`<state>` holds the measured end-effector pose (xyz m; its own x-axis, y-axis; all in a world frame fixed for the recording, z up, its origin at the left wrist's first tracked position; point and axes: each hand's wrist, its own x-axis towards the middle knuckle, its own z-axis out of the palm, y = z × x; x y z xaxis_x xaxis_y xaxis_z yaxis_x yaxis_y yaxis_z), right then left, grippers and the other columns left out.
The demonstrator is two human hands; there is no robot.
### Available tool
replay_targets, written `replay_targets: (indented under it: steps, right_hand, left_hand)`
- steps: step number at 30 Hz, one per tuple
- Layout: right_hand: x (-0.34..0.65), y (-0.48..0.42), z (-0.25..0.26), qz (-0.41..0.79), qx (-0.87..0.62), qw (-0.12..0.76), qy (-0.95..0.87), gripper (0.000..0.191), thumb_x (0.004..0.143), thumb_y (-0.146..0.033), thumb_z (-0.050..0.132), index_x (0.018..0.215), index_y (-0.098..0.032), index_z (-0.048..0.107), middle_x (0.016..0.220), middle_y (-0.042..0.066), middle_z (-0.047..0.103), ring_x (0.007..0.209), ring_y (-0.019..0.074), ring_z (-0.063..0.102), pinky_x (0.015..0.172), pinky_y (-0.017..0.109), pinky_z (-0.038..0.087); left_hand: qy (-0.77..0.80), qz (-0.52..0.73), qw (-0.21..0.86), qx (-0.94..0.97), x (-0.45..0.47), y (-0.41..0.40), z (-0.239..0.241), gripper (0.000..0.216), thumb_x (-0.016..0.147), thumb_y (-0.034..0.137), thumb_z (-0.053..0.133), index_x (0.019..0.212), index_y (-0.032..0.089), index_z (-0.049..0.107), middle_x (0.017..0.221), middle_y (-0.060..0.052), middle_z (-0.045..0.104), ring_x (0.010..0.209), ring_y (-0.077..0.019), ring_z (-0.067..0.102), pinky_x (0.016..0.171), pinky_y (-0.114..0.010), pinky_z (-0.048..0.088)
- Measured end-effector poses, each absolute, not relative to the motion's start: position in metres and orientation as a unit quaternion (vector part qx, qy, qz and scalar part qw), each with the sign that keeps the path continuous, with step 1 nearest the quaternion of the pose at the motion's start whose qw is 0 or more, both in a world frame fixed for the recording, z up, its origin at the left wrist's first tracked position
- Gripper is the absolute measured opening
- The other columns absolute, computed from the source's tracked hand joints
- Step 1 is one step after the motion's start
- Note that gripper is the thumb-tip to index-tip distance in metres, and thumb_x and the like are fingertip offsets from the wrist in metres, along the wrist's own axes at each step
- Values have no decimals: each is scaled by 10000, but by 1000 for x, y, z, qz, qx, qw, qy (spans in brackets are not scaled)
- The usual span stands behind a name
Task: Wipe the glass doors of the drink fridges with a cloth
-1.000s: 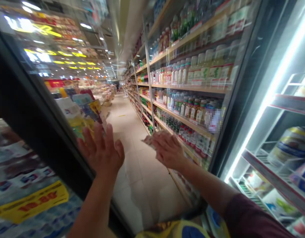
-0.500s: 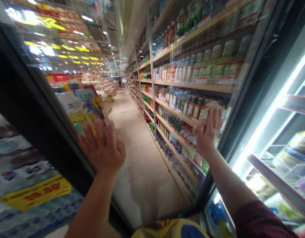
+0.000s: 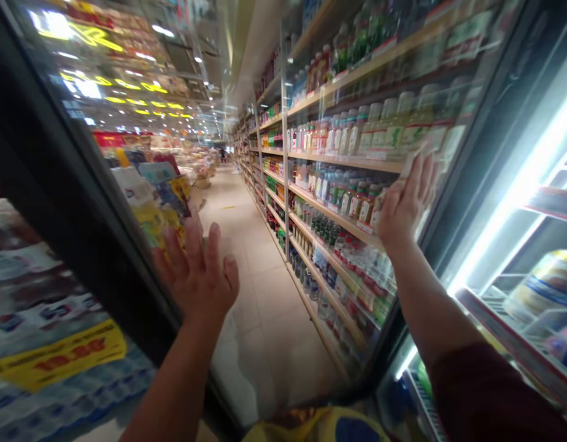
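Between the bare left hand [image 3: 198, 270] and the bare right hand [image 3: 405, 202], the clear, flat glass door pane [image 3: 260, 258] gave a wide stretch free for sliding. The pane itself barred any reach to the pale wooden bottle shelves [image 3: 348, 218] beyond. The thick black left door upright [image 3: 81, 209] stood beside the left hand; the black right door upright [image 3: 483, 166] blocked sideways travel near the right.
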<state>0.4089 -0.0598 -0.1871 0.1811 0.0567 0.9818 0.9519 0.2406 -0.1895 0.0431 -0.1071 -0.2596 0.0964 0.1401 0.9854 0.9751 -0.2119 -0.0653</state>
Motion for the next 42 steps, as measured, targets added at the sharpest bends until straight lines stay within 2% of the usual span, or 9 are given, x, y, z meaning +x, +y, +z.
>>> replay_targets:
  steps: [8, 16, 25, 28, 30, 34, 36, 39, 42]
  right_hand:
    - [292, -85, -222, -405, -437, 498, -630, 691, 991, -313, 371, 1632, -197, 140, 1634, 107, 315, 1562, 307, 167, 1247, 582, 240]
    - [249, -92, -192, -396, -421, 484, -657, 643, 1001, -319, 407, 1608, -190, 242, 1651, 38, 294, 1576, 261, 112, 1284, 525, 220]
    - [200, -99, -242, -407, -305, 443, -738, 578, 1001, -317, 446, 1550, -156, 364, 1638, 26, 336, 1582, 228, 39, 1326, 421, 106]
    - [191, -97, -247, -377, -310, 456, -744, 591, 1006, -316, 444, 1562, -152, 328, 1649, 32, 310, 1581, 224, 48, 1326, 423, 101]
    - [186, -98, -248, -357, -311, 462, -750, 598, 1007, -300, 430, 1572, -157, 301, 1658, 29, 288, 1581, 211, 43, 1326, 418, 98]
    - [185, -107, -243, -292, -307, 470, -774, 594, 1002, -288, 367, 1569, -125, 295, 1659, 47, 279, 1580, 189, 61, 1322, 414, 129]
    - [196, -113, -239, -262, -285, 472, -792, 619, 1002, -303, 339, 1573, -77, 261, 1651, 80, 294, 1575, 172, 107, 1312, 385, 186]
    - [229, -114, -236, -257, -279, 494, -782, 701, 1013, -314, 324, 1612, -62, 60, 1661, 111, 258, 1569, 166, 145, 1279, 378, 275]
    - [268, -105, -242, -308, -384, 524, -695, 723, 1035, -313, 334, 1626, -139, -43, 1674, 111, 216, 1578, 223, 101, 1278, 482, 227]
  left_hand:
    - [-462, -509, 380, -619, 41, -104, -260, 710, 926, 298, 560, 1584, 295, 295, 1659, -72, 230, 1563, -305, 78, 1248, -641, 94]
    - [-449, -502, 404, -619, 42, -105, -258, 744, 932, 270, 556, 1602, 291, 233, 1667, -83, 202, 1566, -293, 65, 1254, -613, 95]
    - [-448, -502, 397, -624, 43, -105, -260, 626, 986, 331, 488, 1575, 230, 300, 1649, -139, 246, 1566, -291, 53, 1256, -614, 73]
    - [-458, -502, 402, -614, 37, -100, -264, 626, 1004, 359, 449, 1563, 148, 264, 1634, -206, 246, 1564, -295, 67, 1245, -635, 109]
    - [-445, -506, 397, -623, 30, -96, -268, 547, 999, 371, 488, 1484, 148, 373, 1611, -215, 303, 1562, -295, 87, 1242, -659, 84]
    - [-390, -457, 400, -693, 18, -92, -270, 264, 988, 282, 532, 1240, 268, 608, 1454, -60, 573, 1546, -264, 197, 1234, -669, -64]
    - [-363, -432, 431, -704, 16, -95, -268, 309, 971, 235, 552, 1265, 301, 621, 1399, -18, 622, 1543, -248, 211, 1253, -628, -29]
    - [-340, -426, 473, -693, 20, -108, -266, 463, 945, 232, 571, 1403, 298, 549, 1395, -29, 623, 1543, -252, 210, 1270, -566, 62]
    - [-357, -438, 457, -687, 28, -127, -274, 504, 966, 301, 465, 1468, 263, 485, 1412, -52, 608, 1525, -268, 269, 1258, -562, 135]
